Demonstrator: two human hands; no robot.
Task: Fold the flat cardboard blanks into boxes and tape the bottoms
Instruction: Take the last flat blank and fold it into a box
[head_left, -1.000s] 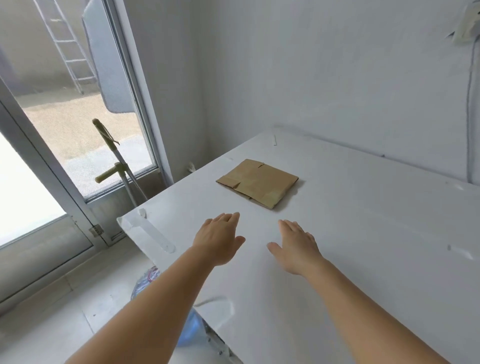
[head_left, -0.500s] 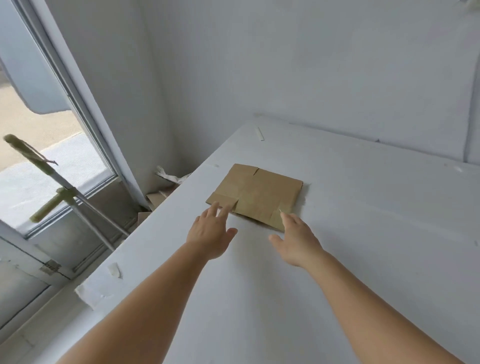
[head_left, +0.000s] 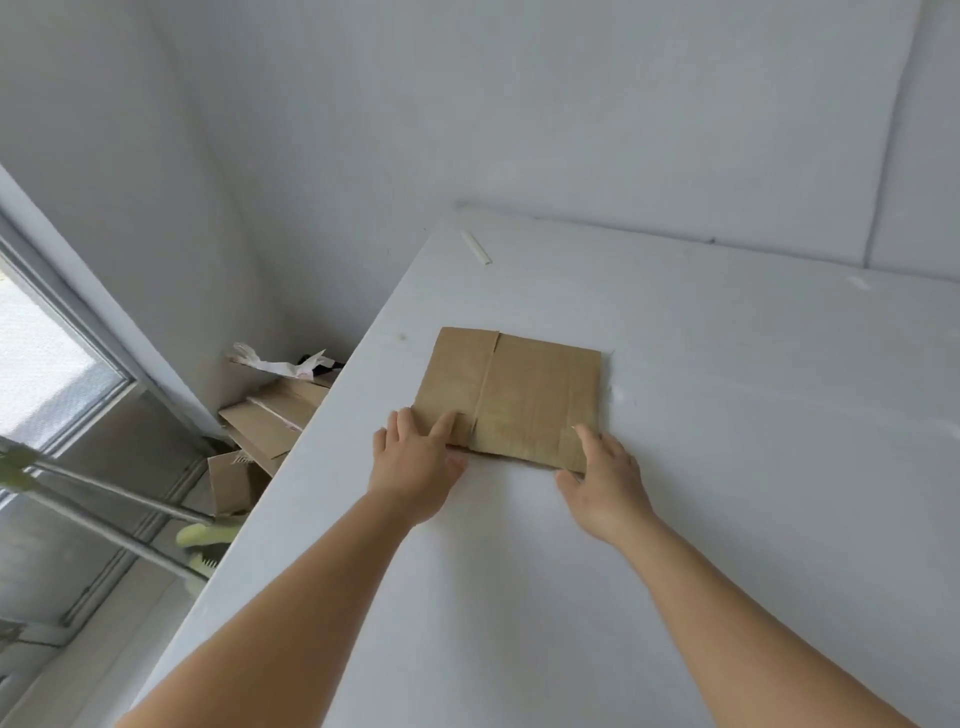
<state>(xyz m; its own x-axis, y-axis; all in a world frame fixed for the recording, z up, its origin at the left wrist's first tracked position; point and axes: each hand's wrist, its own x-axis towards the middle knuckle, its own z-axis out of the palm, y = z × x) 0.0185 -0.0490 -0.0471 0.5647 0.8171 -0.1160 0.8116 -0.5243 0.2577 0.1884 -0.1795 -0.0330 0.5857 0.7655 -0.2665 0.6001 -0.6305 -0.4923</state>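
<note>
Head view: two bare forearms reach forward from the bottom edge over a white table (head_left: 727, 467). The left hand (head_left: 415, 462) lies at the near left corner of a flat brown blank (head_left: 519, 395), its fingers stretched out on top of the cardboard and its thumb at the near edge, just by a slit between two flaps; whether the thumb is under the edge I cannot tell, so it reads as touching or pressing, not clearly gripping. The right hand (head_left: 602, 478) is at the near right corner, fingers fairly straight and laid against the corner, thumb out on the table just in front of the edge; it too touches the blank with no clear hold on it. The blank lies flat on the table, in the middle of its width and nearer the left edge, with a crease running from near to far left of its centre. Beyond it, near the far left corner of the table, lies a small white strip (head_left: 475, 248). Left of the table, down on the floor by the wall, sits a heap of cardboard (head_left: 270, 421) with white scraps on top, and nearer, metal poles (head_left: 104, 488) cross in front of a window (head_left: 47, 374). Plain white walls stand behind.
</note>
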